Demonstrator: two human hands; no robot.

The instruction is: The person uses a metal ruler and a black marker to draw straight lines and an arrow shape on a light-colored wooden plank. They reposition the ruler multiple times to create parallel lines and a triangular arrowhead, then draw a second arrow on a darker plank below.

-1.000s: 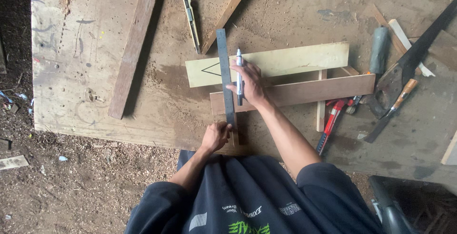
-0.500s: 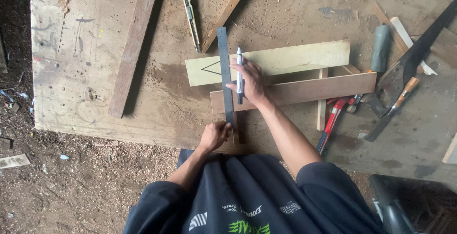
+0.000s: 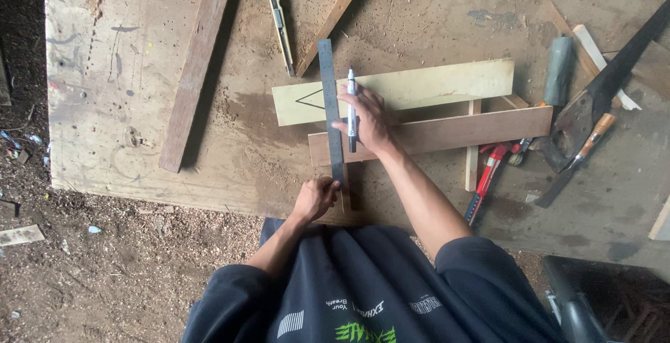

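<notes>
- The plywood sheet (image 3: 139, 71) lay flat on sawdust-strewn ground, carrying boards and tools.
- A pale board (image 3: 433, 85) with a pencilled triangle lay just above a reddish board (image 3: 460, 132).
- A steel ruler (image 3: 331, 106) stood crosswise over both boards.
- The right hand (image 3: 366, 120) pressed on the ruler, fingers closed around a marker (image 3: 351, 109).
- The left hand (image 3: 315, 198) pinched the ruler's near end.

Stained plywood work board (image 3: 125, 71); sawdust-strewn dirt floor (image 3: 91, 273); flat daylight
</notes>
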